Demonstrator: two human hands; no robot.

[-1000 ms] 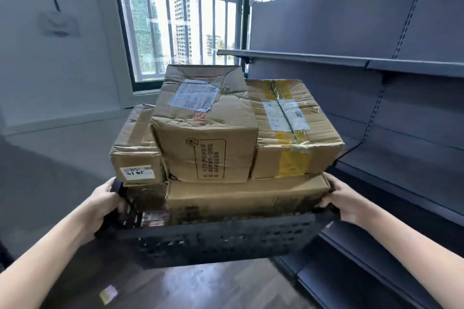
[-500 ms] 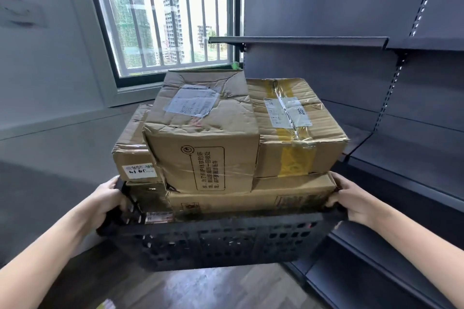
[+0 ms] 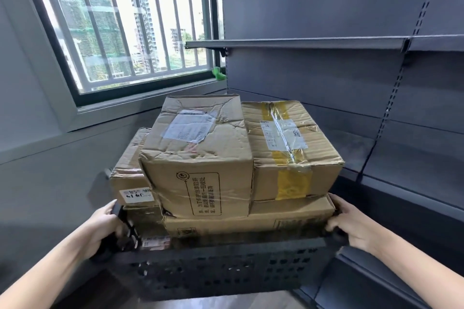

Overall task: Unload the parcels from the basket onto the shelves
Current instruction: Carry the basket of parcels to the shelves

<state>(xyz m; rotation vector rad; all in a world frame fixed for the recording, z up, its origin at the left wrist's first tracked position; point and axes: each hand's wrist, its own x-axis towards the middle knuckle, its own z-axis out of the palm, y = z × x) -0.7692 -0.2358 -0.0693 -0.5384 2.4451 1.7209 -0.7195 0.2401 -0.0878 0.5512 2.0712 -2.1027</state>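
Item: dark perforated plastic basket, held clear of the floor by a person at both short ends, its long axis running left to right across the person's front.

Grip: left hand curled round the black handle at the basket's left end; right hand wrapped over the rim at the right end, fingers curled inward onto the edge.

Contents — cardboard parcels piled well above the rim. A long flat carton lies lowest in view, lengthwise along the basket. On it stand a crumpled box with a printed recycling panel, its shipping label facing up, and just beside it to the right a box bound with yellow tape, touching side to side. A smaller box with a handwritten white label sits at the left, partly behind the crumpled one.

Open room: grey metal shelving stands to the right and ahead. An upper shelf juts out above the load, with free height between it and the parcel tops. A lower shelf runs along the right, near the basket's right end.

Surroundings: a barred window at the left rear — tower blocks outside; a small green object on the sill by the shelving's edge; grey walls and wood-patterned floor beneath.
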